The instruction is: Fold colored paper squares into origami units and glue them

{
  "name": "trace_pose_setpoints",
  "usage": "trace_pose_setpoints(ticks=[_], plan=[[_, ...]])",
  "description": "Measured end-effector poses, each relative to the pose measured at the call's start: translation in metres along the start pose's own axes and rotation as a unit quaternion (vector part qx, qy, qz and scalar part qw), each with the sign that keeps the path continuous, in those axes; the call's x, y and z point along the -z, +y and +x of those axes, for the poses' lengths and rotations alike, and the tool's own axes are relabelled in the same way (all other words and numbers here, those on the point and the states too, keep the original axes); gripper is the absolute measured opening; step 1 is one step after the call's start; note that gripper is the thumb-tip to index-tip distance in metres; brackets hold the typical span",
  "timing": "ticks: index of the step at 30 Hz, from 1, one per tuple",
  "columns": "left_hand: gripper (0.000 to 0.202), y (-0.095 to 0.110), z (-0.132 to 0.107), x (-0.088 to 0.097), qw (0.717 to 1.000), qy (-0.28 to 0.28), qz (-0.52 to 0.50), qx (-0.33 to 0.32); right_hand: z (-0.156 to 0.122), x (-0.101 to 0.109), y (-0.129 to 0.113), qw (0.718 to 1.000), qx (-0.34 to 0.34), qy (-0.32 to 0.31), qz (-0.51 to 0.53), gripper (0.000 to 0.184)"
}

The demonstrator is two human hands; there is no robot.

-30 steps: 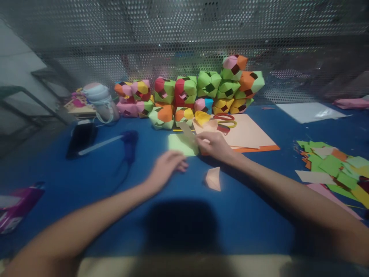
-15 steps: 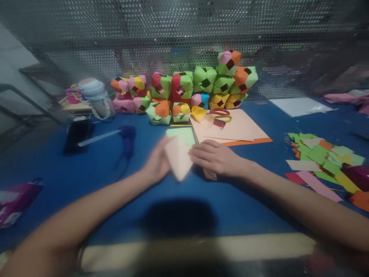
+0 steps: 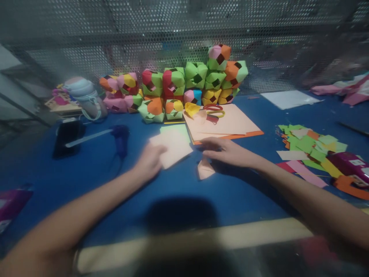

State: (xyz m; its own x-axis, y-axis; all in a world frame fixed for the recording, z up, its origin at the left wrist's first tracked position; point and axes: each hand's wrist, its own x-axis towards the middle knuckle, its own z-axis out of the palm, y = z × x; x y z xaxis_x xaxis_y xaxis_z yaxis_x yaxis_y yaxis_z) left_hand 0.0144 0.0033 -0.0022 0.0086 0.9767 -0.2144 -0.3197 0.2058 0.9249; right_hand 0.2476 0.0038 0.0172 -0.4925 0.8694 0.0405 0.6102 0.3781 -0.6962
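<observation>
My left hand (image 3: 148,163) is closed on the near edge of a peach paper square (image 3: 173,148), which lies flat on the blue table (image 3: 178,188) over a light green sheet (image 3: 177,130). My right hand (image 3: 227,152) rests palm down with fingers stretched out flat, just right of that square and holding nothing. A small folded peach piece (image 3: 205,170) lies right below my right hand's fingers. A stack of peach and orange sheets (image 3: 230,125) sits beyond my right hand.
Folded multicoloured paper cubes (image 3: 184,86) are piled against a perforated metal screen. Scissors (image 3: 215,111) lie on the paper stack. Paper scraps (image 3: 311,148) and a purple object (image 3: 350,165) are at right; a black phone (image 3: 67,134), a blue tool (image 3: 119,138) and a bottle (image 3: 83,96) at left.
The peach square went from lifted between both hands to lying flat under my left hand. My right hand let go and flattened beside it, uncovering the small folded piece.
</observation>
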Motion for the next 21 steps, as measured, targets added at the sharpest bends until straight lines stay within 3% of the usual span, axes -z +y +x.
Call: trace_pose_setpoints(ticks=[3,7,10,13,15,17,18,21], plan=[[0.020,-0.001,0.001,0.000,1.000,0.007,-0.004,-0.006,-0.005,-0.001,-0.003,0.993,-0.052,-0.079,0.070,0.045],[0.020,-0.005,0.001,0.001,1.000,0.011,0.002,-0.012,-0.007,-0.005,-0.003,0.992,-0.078,-0.070,0.069,0.022],[0.020,-0.009,-0.001,0.002,1.000,0.010,0.008,-0.016,-0.005,0.006,0.006,0.995,-0.087,0.001,0.039,0.017],[0.028,-0.010,-0.005,-0.001,1.000,0.007,-0.004,-0.004,-0.004,0.024,0.017,0.991,-0.051,0.119,-0.027,0.017],[0.031,-0.010,-0.009,-0.005,1.000,0.008,-0.006,0.003,-0.006,0.029,0.016,0.978,-0.015,0.201,-0.054,0.024],[0.033,-0.010,-0.015,-0.010,1.000,0.012,-0.007,0.010,-0.008,0.024,0.005,0.972,0.001,0.234,-0.027,0.027],[0.035,-0.011,-0.018,-0.013,1.000,0.010,-0.010,0.015,-0.009,0.018,-0.002,0.974,-0.007,0.226,0.014,0.025],[0.042,-0.016,-0.028,-0.018,0.999,-0.019,-0.031,0.032,-0.010,-0.010,-0.022,0.975,-0.086,0.119,0.168,0.031]])
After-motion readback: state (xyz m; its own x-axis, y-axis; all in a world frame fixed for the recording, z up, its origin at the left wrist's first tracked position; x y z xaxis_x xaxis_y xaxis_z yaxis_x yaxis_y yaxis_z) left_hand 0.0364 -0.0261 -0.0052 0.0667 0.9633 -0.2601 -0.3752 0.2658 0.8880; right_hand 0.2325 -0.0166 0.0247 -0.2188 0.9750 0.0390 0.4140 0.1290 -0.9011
